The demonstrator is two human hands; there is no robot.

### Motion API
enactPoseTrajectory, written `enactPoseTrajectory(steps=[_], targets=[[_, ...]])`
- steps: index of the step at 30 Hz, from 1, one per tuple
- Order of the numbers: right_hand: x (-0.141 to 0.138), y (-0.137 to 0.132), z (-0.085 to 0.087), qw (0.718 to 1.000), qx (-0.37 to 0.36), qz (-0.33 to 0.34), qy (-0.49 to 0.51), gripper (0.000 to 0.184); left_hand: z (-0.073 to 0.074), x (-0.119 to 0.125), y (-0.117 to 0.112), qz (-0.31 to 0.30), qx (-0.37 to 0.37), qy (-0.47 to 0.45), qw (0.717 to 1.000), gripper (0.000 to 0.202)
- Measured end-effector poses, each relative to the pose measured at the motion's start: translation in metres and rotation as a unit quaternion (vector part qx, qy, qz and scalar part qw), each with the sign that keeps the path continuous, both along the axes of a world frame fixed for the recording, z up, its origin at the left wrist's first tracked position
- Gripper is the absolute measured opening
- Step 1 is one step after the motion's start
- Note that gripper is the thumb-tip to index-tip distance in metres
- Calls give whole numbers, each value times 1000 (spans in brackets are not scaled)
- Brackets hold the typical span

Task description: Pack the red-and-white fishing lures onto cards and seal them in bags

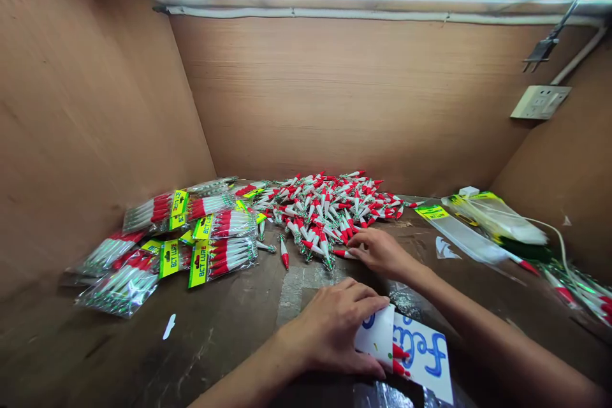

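My left hand (337, 328) is closed around a folded white card (423, 354) with blue lettering, near the front of the table. Red tips of fishing lures (400, 360) poke out between the card's layers; how many lie inside is hidden. Farther forward, my right hand (382, 255) has its fingers bent together at the near right edge of a loose pile of red-and-white fishing lures (325, 207). Its fingertips pinch the white end of one fishing lure (342, 254) with a red tip. Another single lure (284, 252) lies just in front of the pile.
Clear packs of lures with yellow "BCT LURE" headers (198, 262) are stacked at left. At right lie empty-looking plastic sleeves (459, 233), a white cable (557, 233) and more lures (567, 293). Wooden walls (358, 95) enclose the table; a plug (541, 51) hangs at upper right.
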State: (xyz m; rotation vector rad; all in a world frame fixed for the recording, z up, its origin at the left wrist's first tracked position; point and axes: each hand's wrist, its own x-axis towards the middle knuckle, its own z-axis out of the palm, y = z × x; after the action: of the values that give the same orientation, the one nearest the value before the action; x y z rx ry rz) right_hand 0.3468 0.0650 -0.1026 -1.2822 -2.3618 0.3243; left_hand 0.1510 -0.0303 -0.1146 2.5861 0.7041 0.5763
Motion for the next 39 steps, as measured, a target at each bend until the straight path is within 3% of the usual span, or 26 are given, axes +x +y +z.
enactPoseTrajectory(steps=[4, 6, 9, 12, 17, 23, 26, 31, 39], targets=[[-27, 5, -3, 997, 6, 5, -73, 10, -1, 0, 1, 5, -2, 5, 1000, 85], [-32, 8, -5, 997, 5, 13, -76, 17, -1, -1, 1, 8, -2, 5, 1000, 84], [-27, 12, -3, 998, 7, 21, -56, 36, -1, -2, 1, 9, -5, 0, 1000, 84], [-5, 14, 3, 999, -21, 9, 26, 43, -1, -2, 2, 10, -7, -1, 1000, 86], [20, 7, 4, 998, -51, -17, 45, 31, 2, 0, 2, 15, -8, 12, 1000, 84], [-11, -9, -10, 997, -47, -24, -50, 29, 4, 0, 3, 12, -8, 15, 1000, 83], [-23, -8, -12, 992, -31, -44, -115, 16, 3, 0, 4, 15, -10, 23, 1000, 84], [-18, 3, -3, 987, 0, -61, -146, 16, 6, 0, 3, 11, -14, 29, 999, 84], [4, 16, 13, 975, 94, -10, -202, 17, 3, -2, 3, 10, -14, 41, 999, 86]])
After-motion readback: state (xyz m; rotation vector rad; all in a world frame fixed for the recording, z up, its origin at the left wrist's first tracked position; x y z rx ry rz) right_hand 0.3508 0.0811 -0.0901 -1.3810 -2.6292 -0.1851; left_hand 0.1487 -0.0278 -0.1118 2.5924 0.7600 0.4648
